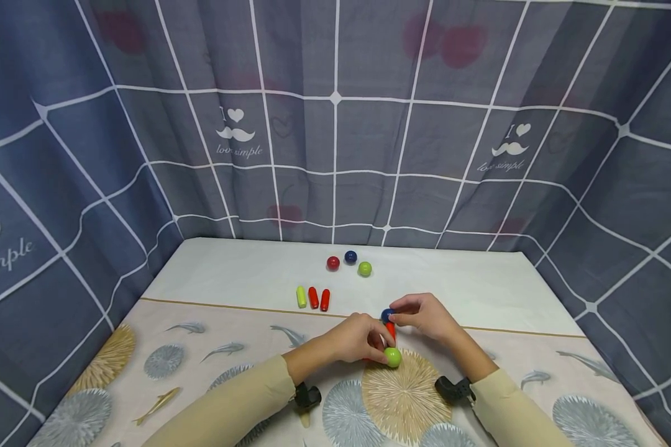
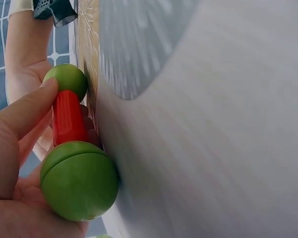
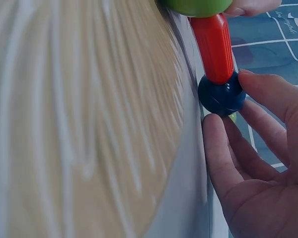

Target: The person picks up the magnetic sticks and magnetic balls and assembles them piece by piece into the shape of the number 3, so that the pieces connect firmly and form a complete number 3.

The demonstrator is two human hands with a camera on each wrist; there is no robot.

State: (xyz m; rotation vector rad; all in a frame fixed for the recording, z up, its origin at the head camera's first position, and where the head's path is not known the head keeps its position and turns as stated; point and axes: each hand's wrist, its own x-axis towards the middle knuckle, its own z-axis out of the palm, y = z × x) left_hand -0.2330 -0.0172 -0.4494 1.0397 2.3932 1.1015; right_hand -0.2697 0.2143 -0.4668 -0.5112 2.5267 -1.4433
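Observation:
My left hand [image 1: 353, 338] pinches a green ball [image 1: 392, 357] at the joint of a small ball-and-stick piece on the table. In the left wrist view, a red stick [image 2: 69, 119] runs from that ball to a nearer green ball [image 2: 79, 181] beside the palm, which the hand hides in the head view. Another red stick [image 3: 214, 47] joins the pinched green ball to a dark blue ball [image 3: 222, 94]. Fingertips and thumb of my right hand [image 1: 427, 316] hold this blue ball from the far side.
Behind the hands lie a loose red ball [image 1: 333, 263], a blue ball [image 1: 350, 257] and a green ball [image 1: 365, 269]. Left of these, nearer me, are a yellow-green stick [image 1: 301, 297] and two red sticks [image 1: 319, 298]. A grid-patterned curtain [image 1: 302, 136] surrounds the table.

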